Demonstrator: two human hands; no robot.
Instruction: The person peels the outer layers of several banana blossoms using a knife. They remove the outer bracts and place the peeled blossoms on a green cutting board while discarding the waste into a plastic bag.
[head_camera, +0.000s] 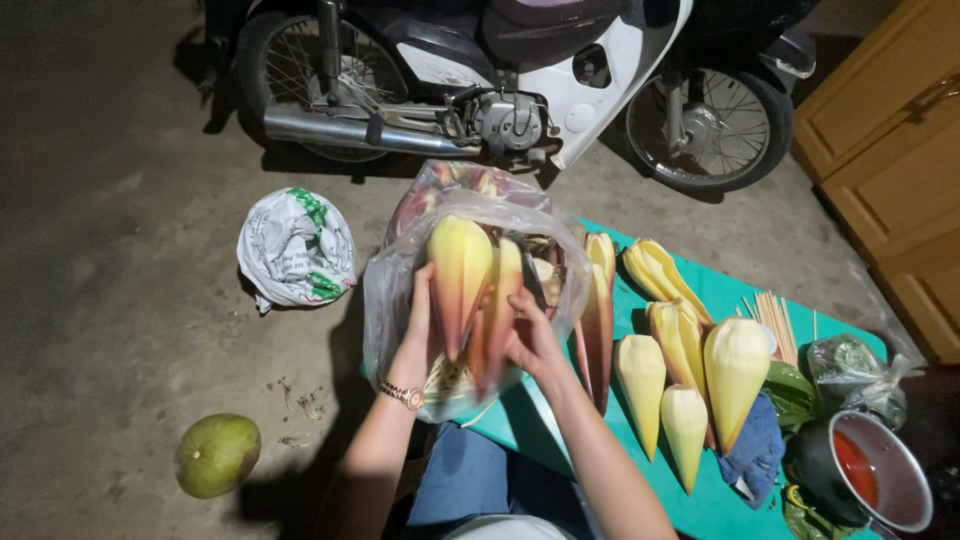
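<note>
Landmark: clear bag (390, 290). Round green fruit (217, 455) lies on the floor, well left of it. Left hand (418, 315) and right hand (525, 325) both reach inside, fingers closed around yellow-pink banana-flower bracts (462, 275). More bracts lie right of it on the green mat (720, 300). Judged: handling bracts in bag; next needs firm grip.

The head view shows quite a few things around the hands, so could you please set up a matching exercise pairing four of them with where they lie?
Things:
1. clear plastic bag
2. round green fruit
3. metal bowl
4. crumpled white bag

Places:
a. on the bare floor, near the motorbike's rear wheel
b. far right end of the green table
c. held between the left hand and right hand
d. alone on the floor, lower left

Pairs: 1-c, 2-d, 3-b, 4-a
</note>
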